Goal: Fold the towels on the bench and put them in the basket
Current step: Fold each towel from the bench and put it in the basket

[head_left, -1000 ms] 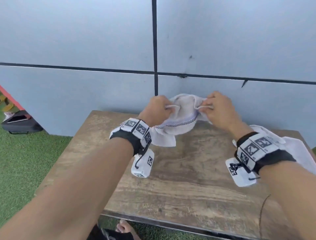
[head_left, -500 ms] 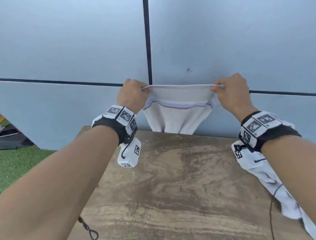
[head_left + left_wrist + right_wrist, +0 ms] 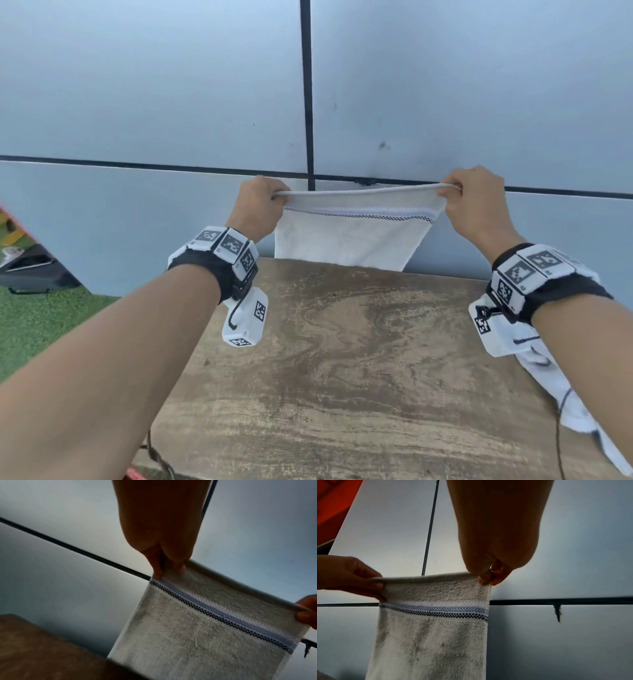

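Head view: both hands are raised above the far edge of the bench (image 3: 359,370), stretching a white towel (image 3: 346,236) between them. The left hand (image 3: 255,209) pinches the towel's top left corner and the right hand (image 3: 474,205) pinches the top right corner, so the top hem runs taut, sagging slightly in the middle. A woven band with a dark checked line crosses the cloth just below the hem. The towel hangs in front of the grey panelled wall (image 3: 137,85), and its lower end drops out of sight behind the bench's far edge. A second towel (image 3: 561,407) lies along the right edge of the bench, partly under the right forearm. Green turf (image 3: 37,329) shows to the left of the bench.

Left wrist view: the left hand (image 3: 163,534) has its fingers (image 3: 157,566) curled down and pinching the corner of the towel (image 3: 205,642) right where the checked band begins. The right hand (image 3: 307,614) grips the opposite corner at the picture's right edge. A corner of the bench (image 3: 42,649) fills the lower left.

Right wrist view: the right hand (image 3: 498,527) pinches the hem of the towel (image 3: 433,635) between thumb and fingers (image 3: 483,579). The left hand (image 3: 347,576) clamps the other corner, thumb on the near face. The cloth hangs straight down, blue and black checked stripes level.
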The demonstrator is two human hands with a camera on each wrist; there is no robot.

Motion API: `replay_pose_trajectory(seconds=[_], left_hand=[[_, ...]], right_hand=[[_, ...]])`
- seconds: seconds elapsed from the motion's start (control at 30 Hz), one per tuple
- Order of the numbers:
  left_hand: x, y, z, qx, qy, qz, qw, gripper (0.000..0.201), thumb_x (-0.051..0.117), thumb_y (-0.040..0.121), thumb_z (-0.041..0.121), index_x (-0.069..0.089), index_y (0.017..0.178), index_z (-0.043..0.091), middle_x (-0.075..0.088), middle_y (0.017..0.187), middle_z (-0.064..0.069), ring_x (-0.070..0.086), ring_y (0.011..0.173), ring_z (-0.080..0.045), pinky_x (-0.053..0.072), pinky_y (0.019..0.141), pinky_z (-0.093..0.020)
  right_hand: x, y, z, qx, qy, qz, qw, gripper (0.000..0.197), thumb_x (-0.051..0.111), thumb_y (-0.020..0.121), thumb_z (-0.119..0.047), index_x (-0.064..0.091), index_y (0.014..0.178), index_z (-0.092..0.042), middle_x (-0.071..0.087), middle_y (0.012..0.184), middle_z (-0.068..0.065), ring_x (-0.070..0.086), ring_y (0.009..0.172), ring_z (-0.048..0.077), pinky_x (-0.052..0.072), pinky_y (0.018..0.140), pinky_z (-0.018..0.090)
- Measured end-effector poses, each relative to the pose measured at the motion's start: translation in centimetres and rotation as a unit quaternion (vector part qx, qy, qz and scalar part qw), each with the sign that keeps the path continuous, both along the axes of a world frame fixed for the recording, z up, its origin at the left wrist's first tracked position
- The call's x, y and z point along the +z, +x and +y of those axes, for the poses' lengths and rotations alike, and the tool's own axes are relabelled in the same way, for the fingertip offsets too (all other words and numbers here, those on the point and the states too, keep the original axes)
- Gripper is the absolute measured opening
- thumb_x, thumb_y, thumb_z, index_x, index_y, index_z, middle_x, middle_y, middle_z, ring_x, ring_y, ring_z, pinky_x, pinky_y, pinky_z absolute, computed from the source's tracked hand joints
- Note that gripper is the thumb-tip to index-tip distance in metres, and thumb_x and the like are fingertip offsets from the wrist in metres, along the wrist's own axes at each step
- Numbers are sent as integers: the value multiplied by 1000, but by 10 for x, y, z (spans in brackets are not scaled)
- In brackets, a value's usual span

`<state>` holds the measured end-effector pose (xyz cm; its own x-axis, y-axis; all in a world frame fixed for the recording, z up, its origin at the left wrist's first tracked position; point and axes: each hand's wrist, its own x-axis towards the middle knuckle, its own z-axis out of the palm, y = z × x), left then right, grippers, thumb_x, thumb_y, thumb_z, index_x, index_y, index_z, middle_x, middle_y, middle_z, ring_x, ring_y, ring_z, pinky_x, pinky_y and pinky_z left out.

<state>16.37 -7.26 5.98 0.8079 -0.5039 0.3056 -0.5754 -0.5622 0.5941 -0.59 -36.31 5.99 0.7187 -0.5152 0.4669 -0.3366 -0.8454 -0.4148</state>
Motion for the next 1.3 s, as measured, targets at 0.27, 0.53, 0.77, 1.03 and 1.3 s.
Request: replay_pose_trajectory(seconds=[0.27,0.53,0.77,1.03,1.3], left_hand=[[3,-34,29,-3,34,24,999,22,56,96,6,73,82,5,57,64,-9,44,57,-22,33,49,-19],[-17,-86,78,-4,77,89,993,23,64,95,17,67,73,10,53,58,-2,43,50,-15,32,44,-16],[-16,-139,117,-37,42,131,990,33,63,96,23,56,65,16,44,54,2,35,48,-12,28,46,-21],[5,-193,149,-60,97,117,987,37,53,102,33,58,76,7,51,69,-5,44,62,-16,28,53,-22],[-5,-223,180,-100,160,341,921,34,61,98,32,69,113,2,70,98,-13,66,79,-26,53,54,-18]], right_hand=[[-24,-49,24,0,107,-31,994,8,60,96,-11,65,93,-6,61,82,7,57,81,29,41,74,31],[-37,-117,67,44,155,14,987,11,60,97,-16,61,87,-11,63,82,6,55,80,24,36,72,30],[-43,-179,94,72,202,45,976,18,53,100,-21,52,83,-16,56,70,9,49,66,30,38,62,35],[-11,-235,128,99,294,66,948,16,50,103,-16,54,88,-21,64,94,15,67,68,30,61,72,50],[-1,-281,157,115,388,289,867,15,49,104,-20,59,99,-9,73,94,19,75,77,34,61,66,38]])
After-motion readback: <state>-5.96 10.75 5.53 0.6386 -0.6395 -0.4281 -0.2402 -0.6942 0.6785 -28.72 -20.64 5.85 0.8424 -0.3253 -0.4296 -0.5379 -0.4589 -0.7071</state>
